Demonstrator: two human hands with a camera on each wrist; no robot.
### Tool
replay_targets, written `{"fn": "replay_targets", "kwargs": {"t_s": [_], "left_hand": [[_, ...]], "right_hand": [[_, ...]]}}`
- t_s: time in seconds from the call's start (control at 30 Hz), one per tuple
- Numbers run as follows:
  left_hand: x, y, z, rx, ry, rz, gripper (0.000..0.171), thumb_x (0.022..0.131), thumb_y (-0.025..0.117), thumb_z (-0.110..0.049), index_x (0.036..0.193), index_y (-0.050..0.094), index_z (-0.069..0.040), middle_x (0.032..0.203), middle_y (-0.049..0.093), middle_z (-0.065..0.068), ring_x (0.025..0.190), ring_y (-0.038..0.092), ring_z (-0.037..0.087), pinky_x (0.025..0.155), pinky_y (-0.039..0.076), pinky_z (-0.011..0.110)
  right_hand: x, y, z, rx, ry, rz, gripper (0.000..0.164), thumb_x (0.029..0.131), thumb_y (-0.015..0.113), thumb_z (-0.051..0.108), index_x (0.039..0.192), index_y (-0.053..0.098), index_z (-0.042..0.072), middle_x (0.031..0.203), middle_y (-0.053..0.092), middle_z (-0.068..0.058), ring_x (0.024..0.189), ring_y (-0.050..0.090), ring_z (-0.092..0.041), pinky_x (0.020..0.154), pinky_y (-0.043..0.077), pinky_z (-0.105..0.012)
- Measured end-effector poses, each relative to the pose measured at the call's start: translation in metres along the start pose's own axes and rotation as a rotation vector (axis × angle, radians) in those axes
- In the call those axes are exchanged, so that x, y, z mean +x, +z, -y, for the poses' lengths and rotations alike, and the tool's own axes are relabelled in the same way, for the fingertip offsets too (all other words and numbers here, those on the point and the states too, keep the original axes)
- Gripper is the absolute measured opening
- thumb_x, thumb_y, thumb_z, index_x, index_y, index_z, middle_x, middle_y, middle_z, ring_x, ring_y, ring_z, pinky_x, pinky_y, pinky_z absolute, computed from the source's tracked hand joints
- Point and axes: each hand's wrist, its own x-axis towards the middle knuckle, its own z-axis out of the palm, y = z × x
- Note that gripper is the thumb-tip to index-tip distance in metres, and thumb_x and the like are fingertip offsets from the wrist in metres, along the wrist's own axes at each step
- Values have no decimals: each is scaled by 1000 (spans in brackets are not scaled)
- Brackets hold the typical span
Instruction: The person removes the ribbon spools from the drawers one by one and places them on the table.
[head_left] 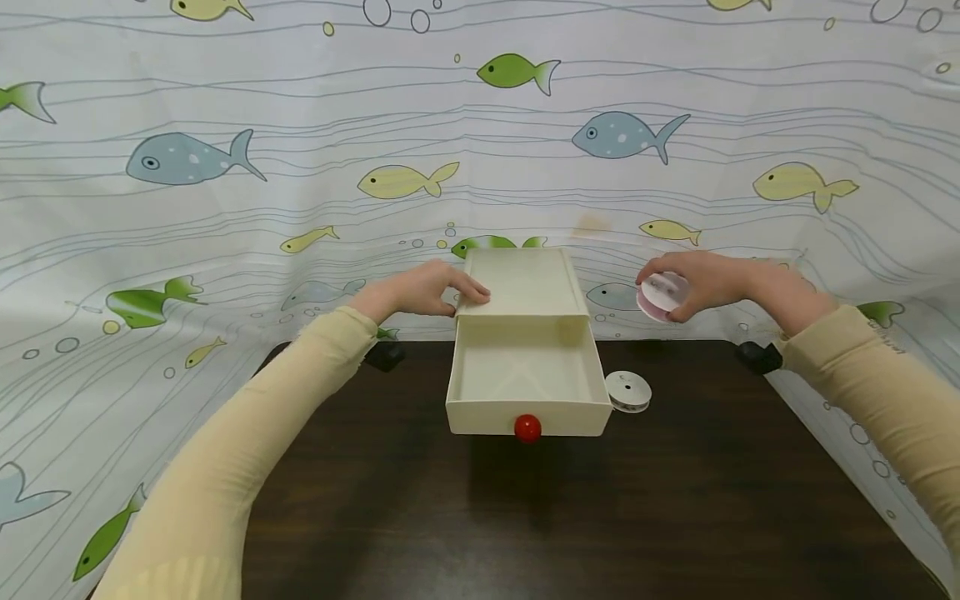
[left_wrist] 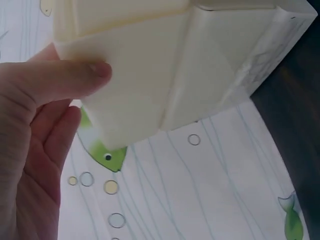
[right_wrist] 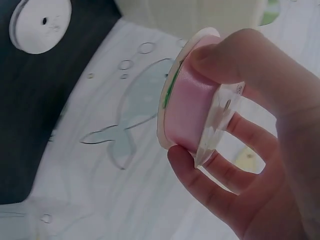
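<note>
A cream box point(head_left: 521, 283) with its drawer point(head_left: 528, 417) pulled out toward me is in the middle of the head view. The drawer has a red round knob point(head_left: 527, 428), and its visible inside holds nothing. My left hand point(head_left: 427, 289) grips the box's left side, thumb on top, as the left wrist view also shows. Right of the box, my right hand point(head_left: 705, 282) pinches a spool of pink ribbon point(right_wrist: 192, 107) between thumb and fingers, held up off the table. A second, white-sided spool point(head_left: 628, 390) lies beside the drawer's right side.
The dark wooden table point(head_left: 540, 525) extends toward me from the box. Behind and around it hangs a white fish-patterned cloth point(head_left: 420, 100). Black clamp-like pieces point(head_left: 759, 357) sit at the table's far corners.
</note>
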Motion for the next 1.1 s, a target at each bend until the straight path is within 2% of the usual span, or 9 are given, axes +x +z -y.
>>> {"fn": "replay_targets", "kwargs": {"t_s": [0.1,0.2,0.57,0.77,0.97,1.1], "left_hand": [[-3,1,-1,-1,-6,-2,50,85,66,6,132,66,-12,139,62,8,132,56,29,97,55,39],[-5,4,0,-11,-10,-8,49,87,67,4,133,64,-12,141,60,8,133,56,29,103,53,41],[-4,7,4,-30,-8,-27,49,87,68,3,133,65,-14,141,60,7,131,57,27,104,53,41],[-4,8,4,-49,-14,-31,49,87,68,4,132,65,-14,141,60,7,131,57,27,105,52,40],[-5,8,4,-50,-15,-30,49,87,66,5,132,65,-13,141,61,7,131,57,27,105,52,40],[-4,8,3,-48,-13,-35,49,86,67,5,132,65,-13,140,61,8,131,57,27,105,52,40]], "right_hand": [[-1,14,-12,8,12,13,64,71,85,16,130,59,16,125,59,-11,104,50,-28,80,50,-42],[-2,30,-24,2,-5,13,63,71,85,16,128,60,15,123,60,-11,100,51,-26,79,48,-40],[-7,85,-59,39,37,-11,63,67,84,16,126,63,11,121,62,-14,94,53,-25,74,43,-34],[-11,111,-77,68,82,23,66,67,84,18,128,61,9,123,60,-18,90,52,-25,70,42,-31],[-13,137,-89,134,64,23,67,65,84,15,126,61,4,123,59,-23,91,52,-27,70,43,-32],[-14,154,-96,150,116,49,67,67,84,16,129,60,6,126,57,-24,94,52,-29,72,44,-34]]}}
